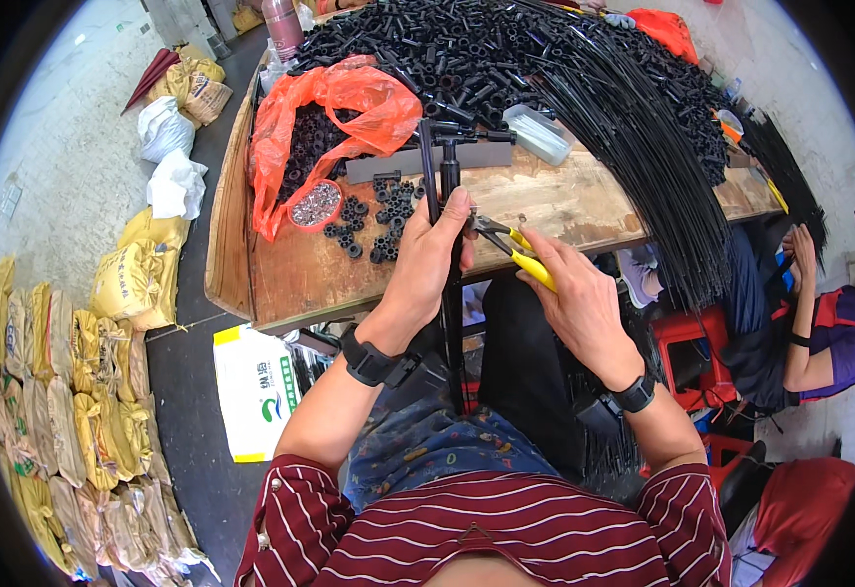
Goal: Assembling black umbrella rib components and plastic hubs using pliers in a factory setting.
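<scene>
Upright in my left hand (427, 264) is a black tube (450, 174) with a T-shaped top; its lower end hangs past the table edge. A thinner black tube (428, 161) stands beside it against the same hand. My right hand (581, 301) is closed around pliers with yellow handles (533, 270). The pliers' jaws reach the tube near my left fingertips; what they grip is too small to tell. Beyond my left hand lie small black rings (354, 217) and a red bowl (295, 217) of tiny shiny metal pieces.
A wooden table (584, 201) carries a heap of black fittings (447, 59), a bundle of long black tubes (643, 147), an orange-red plastic bag (388, 108) and a clear plastic box (539, 135). Stacked sacks (75, 401) line the left. Another person's hand (801, 252) is at right.
</scene>
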